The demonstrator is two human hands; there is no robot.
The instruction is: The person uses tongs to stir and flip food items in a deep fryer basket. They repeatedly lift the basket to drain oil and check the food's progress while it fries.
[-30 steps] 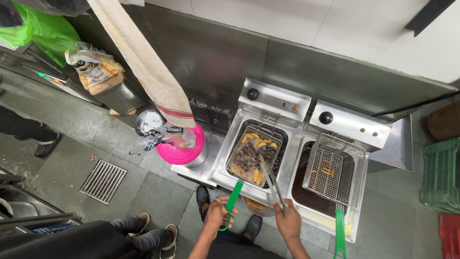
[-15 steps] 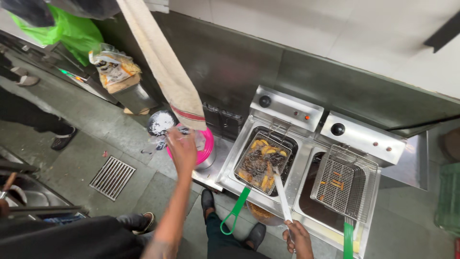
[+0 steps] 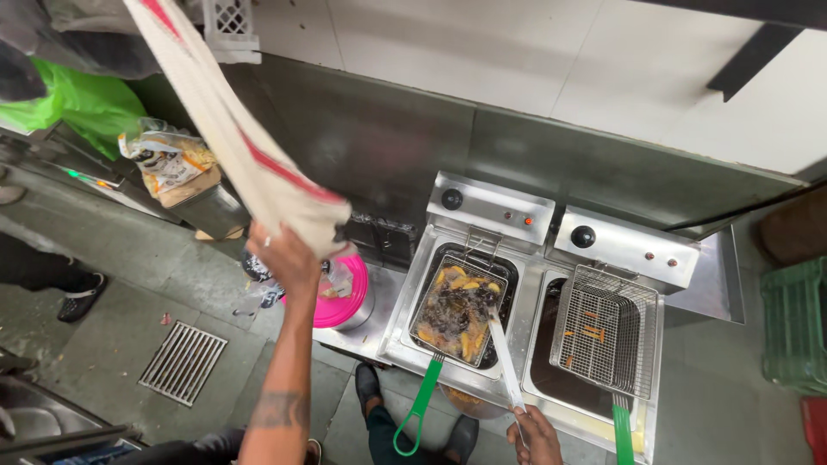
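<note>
Far left: a green bag (image 3: 82, 103) and a crumpled printed packet (image 3: 164, 159) above a floor drain grate (image 3: 183, 362). Left hand (image 3: 284, 257) raised and closed around the lower end of a long cream cloth (image 3: 233, 129) with red stripes, hanging diagonally from the upper left. Just behind it, a pink-lidded container (image 3: 345, 297) on the steel counter (image 3: 362, 331). Further right, a twin electric fryer: left basket (image 3: 457, 314), green-handled, sunk in dark oil and holding golden-brown pieces; metal tongs (image 3: 502, 353) reaching into it, gripped at the lower end by the right hand (image 3: 534, 435). Rightmost, a second wire basket (image 3: 603, 331), raised above the oil, with a few orange bits.
</note>
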